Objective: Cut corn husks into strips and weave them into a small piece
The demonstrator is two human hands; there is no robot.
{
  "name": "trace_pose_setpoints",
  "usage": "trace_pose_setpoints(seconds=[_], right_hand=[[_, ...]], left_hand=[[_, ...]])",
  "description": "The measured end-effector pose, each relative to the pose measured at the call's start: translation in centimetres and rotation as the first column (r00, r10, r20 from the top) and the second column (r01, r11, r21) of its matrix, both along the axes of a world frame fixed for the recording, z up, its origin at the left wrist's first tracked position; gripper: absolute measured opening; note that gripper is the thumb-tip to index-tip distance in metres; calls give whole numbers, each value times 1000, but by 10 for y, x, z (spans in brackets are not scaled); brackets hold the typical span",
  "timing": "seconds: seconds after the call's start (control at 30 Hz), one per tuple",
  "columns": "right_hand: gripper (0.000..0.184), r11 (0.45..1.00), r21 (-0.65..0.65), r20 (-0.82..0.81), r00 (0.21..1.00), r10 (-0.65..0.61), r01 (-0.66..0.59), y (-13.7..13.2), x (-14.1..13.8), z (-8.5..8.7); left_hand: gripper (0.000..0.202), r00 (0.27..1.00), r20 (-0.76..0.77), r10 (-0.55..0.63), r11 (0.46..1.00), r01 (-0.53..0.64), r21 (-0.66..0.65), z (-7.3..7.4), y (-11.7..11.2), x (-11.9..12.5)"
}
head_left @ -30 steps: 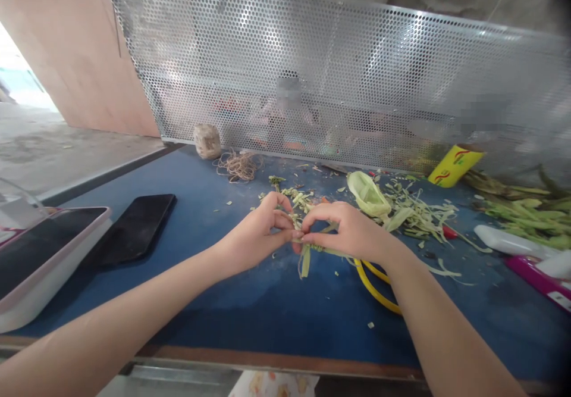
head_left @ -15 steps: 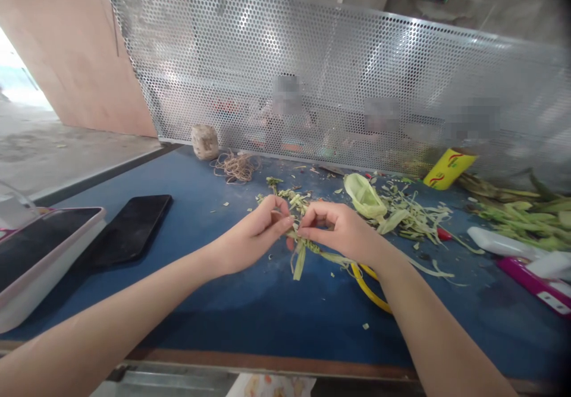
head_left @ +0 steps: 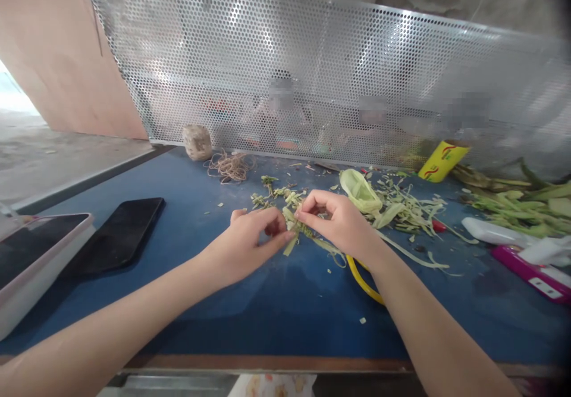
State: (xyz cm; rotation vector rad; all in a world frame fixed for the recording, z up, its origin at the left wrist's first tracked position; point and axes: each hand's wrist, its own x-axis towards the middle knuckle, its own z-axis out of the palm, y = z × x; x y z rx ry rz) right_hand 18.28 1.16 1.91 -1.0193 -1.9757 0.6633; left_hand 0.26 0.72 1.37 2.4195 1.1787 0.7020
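My right hand (head_left: 336, 221) pinches a braided green plant strip (head_left: 292, 223) between thumb and fingertips, at the middle of the table. On the strip's left side, my left hand (head_left: 250, 239) is curled, with thumb and forefinger close together at its lower end; how firmly they grip is hard to see. Knotted green braid (head_left: 267, 191) lies just beyond the hands. Thin strands trail from the work towards a yellow curved handle or loop (head_left: 366, 284), partly hidden beneath my right forearm.
Shredded green strips (head_left: 408, 206) and a pale husk (head_left: 360, 190) lie to the right, near a yellow packet (head_left: 443, 162) and a purple-and-white object (head_left: 530, 272). A black phone (head_left: 118, 233), a twine bundle (head_left: 231, 166) and a perforated metal screen (head_left: 232, 58) bound the left and back.
My left hand has opened slightly and shifted left and down from the strip's middle, while my right hand keeps its pinch. The view has turned a little to the right.
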Motion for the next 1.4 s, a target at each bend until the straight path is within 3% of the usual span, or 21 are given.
trace_pose_setpoints(seconds=[0.1,0.23,0.6,0.93,1.07,1.27,1.4], right_hand=[[14,1000,-6,-6,1000,4,-4,0,0,1],[16,999,-45,-33,999,-9,8,0,0,0],[16,985,-160,-178,980,-90,62,1,-5,-9],[16,985,-157,-192,975,-107,77,-1,-8,-9],[17,971,-238,-235,970,-57,0,3,-5,-8],[16,932,-303,-358,930,81,-197,7,-1,-10],[18,938,-291,-379,923,71,-191,6,-3,-12]], left_hand=[[21,996,-85,-38,991,48,123,-1,0,-1],[21,988,-129,-89,979,111,174,0,1,-2],[20,964,0,-266,962,265,67,3,6,1],[22,955,-16,-295,952,296,85,1,5,1],[24,967,8,-253,966,252,53,1,7,1],[30,985,169,20,1000,-19,-6,1,10,-2],[29,969,241,54,998,-47,-32,-1,9,-3]])
